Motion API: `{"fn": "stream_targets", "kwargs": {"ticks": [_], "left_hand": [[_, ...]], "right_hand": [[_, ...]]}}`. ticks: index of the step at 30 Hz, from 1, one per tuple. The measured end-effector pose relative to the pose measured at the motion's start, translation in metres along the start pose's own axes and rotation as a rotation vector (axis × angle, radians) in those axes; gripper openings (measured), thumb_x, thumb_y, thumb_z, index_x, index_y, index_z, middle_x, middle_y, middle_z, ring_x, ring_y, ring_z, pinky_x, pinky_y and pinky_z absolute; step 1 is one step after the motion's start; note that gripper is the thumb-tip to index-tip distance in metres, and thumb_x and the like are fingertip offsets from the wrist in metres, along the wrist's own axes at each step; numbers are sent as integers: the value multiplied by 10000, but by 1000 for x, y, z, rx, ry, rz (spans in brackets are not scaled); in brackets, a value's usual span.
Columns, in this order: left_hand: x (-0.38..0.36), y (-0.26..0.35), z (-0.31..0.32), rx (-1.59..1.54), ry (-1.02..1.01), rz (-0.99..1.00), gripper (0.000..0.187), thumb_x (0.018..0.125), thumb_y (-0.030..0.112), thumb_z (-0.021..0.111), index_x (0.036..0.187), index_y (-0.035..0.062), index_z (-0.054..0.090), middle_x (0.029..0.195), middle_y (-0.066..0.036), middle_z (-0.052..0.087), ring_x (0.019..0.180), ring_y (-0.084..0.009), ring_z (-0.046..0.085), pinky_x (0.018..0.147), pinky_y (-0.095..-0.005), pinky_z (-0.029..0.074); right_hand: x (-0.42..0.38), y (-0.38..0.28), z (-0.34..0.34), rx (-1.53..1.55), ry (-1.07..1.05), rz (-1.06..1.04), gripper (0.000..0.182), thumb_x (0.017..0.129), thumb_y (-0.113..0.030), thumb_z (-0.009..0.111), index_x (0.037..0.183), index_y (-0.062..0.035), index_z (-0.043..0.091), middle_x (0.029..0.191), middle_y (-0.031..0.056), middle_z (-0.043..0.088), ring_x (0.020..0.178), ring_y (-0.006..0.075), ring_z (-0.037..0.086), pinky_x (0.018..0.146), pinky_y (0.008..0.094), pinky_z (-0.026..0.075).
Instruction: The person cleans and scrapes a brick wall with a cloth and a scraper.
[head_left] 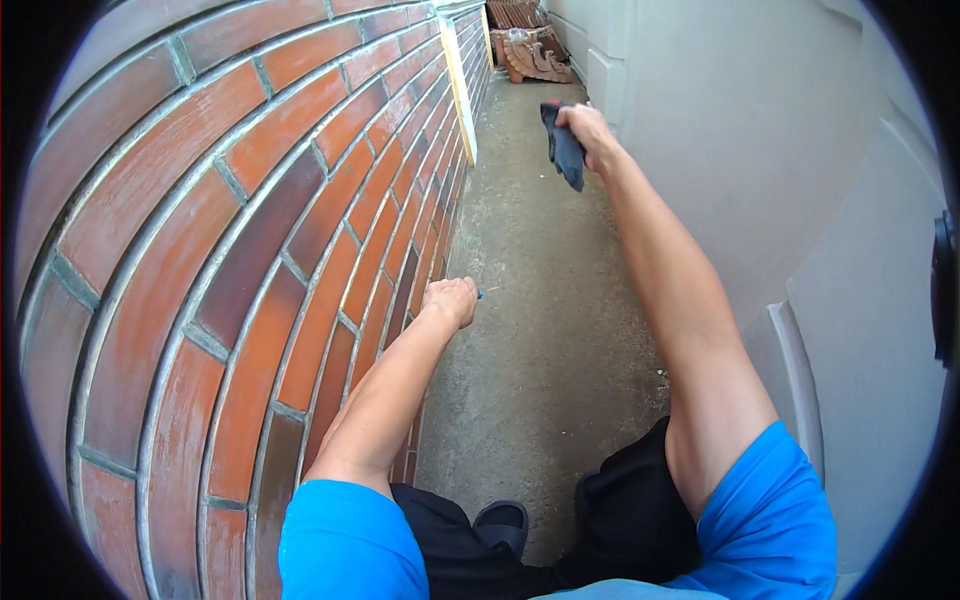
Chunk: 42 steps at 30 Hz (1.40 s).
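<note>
at upper centre, the right hand clamps a crumpled dark cloth between its fingers. at centre, the left hand curls its fingers around a blue object, mostly hidden.

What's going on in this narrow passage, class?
Between a brick wall and a pale wall, the person's right hand holds a dark, glove-like cloth out above the concrete path. The left hand is closed near the brick wall, with a bit of a small blue item showing beside it, mostly hidden.
</note>
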<state>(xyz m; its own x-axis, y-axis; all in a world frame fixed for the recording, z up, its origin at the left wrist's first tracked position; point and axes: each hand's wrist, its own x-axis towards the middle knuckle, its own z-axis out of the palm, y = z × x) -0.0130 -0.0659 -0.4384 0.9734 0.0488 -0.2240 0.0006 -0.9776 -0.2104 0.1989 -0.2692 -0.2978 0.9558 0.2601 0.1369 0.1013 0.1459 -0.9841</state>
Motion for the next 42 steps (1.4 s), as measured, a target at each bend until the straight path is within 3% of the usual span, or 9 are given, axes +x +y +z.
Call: {"fn": "stream_targets", "kwargs": {"ticks": [3,4,7,15,21,30,33,36,42], "left_hand": [[-5,0,-7,-12,6,-38,245,900,123,506,1093,12,609,1073,-151,701,1040,-281,674,850,-393,544],[-6,1,-8,2,-8,-37,250,897,124,508,1097,12,611,1076,-152,700,1040,-282,675,850,-392,544],[-4,5,-5,41,-59,-31,266,889,125,516,1108,15,622,1089,-156,697,1044,-282,673,852,-389,545],[5,24,0,88,-238,-35,285,853,137,545,1070,43,704,1146,-139,686,1071,-273,664,879,-373,539],[12,35,-2,101,-314,-16,304,867,220,570,1083,55,707,1151,-132,685,1081,-275,659,892,-379,533],[7,36,-12,61,-239,-48,451,951,416,461,1124,68,691,1191,-126,668,1143,-267,623,935,-396,510],[9,30,-8,26,-178,-43,564,970,489,386,1095,30,688,1124,-167,683,1077,-319,647,914,-427,508],[13,26,-5,24,-162,-48,551,968,477,408,1137,8,643,1075,-185,690,1054,-319,656,895,-428,514],[4,25,-12,25,-39,-52,314,926,257,522,1110,5,553,1040,-178,700,1009,-307,678,838,-412,537]], "right_hand": [[4,51,-25,-951,-89,28,289,718,-194,640,903,20,700,902,216,701,816,315,692,700,405,543],[-26,47,-25,-1170,-270,102,354,724,-224,624,977,9,709,1036,226,687,923,326,693,768,397,548],[-31,78,-24,-1574,-645,433,294,700,-150,635,952,-27,724,942,137,721,811,275,696,688,402,549],[-21,64,4,-1468,-817,526,295,766,-244,553,930,-74,729,966,130,717,815,283,688,696,431,529],[-34,54,9,-1523,-770,530,394,787,-330,643,1123,-130,696,1113,109,695,940,281,687,803,407,541],[-14,76,-11,-1537,-778,610,370,778,-288,634,1094,-110,704,1106,115,694,939,287,683,795,416,537],[-8,86,-18,-1516,-777,630,345,772,-269,626,1059,-97,709,1075,122,700,907,288,686,774,420,538],[-11,82,-19,-1504,-789,643,299,769,-250,615,998,-86,716,1020,124,709,859,289,690,745,424,539],[-24,69,-11,-1528,-803,610,256,762,-236,596,916,-73,719,945,122,715,797,282,688,696,429,530]]}}
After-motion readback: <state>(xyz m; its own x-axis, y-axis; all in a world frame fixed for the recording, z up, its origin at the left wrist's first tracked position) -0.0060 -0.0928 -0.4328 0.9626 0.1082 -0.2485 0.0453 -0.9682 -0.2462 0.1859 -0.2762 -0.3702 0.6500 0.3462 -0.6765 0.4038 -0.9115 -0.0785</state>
